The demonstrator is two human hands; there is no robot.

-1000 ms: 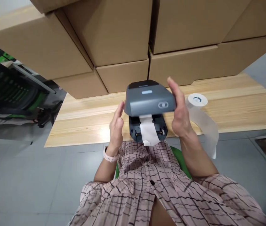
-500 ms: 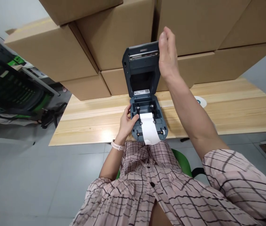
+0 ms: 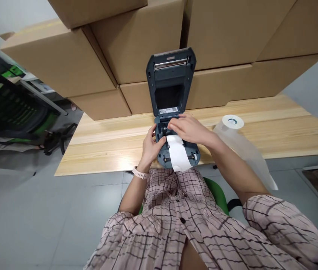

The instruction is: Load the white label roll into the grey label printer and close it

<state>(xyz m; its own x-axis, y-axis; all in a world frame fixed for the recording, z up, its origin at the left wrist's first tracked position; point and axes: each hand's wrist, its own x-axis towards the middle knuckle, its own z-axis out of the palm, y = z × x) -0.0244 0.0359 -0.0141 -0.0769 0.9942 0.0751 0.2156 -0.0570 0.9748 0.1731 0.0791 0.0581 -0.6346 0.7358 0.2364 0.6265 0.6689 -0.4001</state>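
Observation:
A dark grey label printer [image 3: 161,153] stands at the table's front edge, its lid [image 3: 171,80] raised and tilted back. White label paper [image 3: 179,152] runs out of the printer over its front edge. My left hand [image 3: 149,147] is wrapped round the printer's left side, thumb on the inner edge beside the paper. Over the printer's inside, my right hand [image 3: 188,129] has its fingers bent together at the roll holder. What they grip is hidden under the hand.
A roll of translucent film [image 3: 230,122] lies on the wooden table [image 3: 114,146] to the right, its loose end hanging past the front edge. Cardboard boxes [image 3: 142,45] are stacked along the back. An office chair [image 3: 15,108] stands at the left.
My right hand has let go of the lid's upper right edge and come down into the printer. The lid stays up without it. My left hand has kept its hold.

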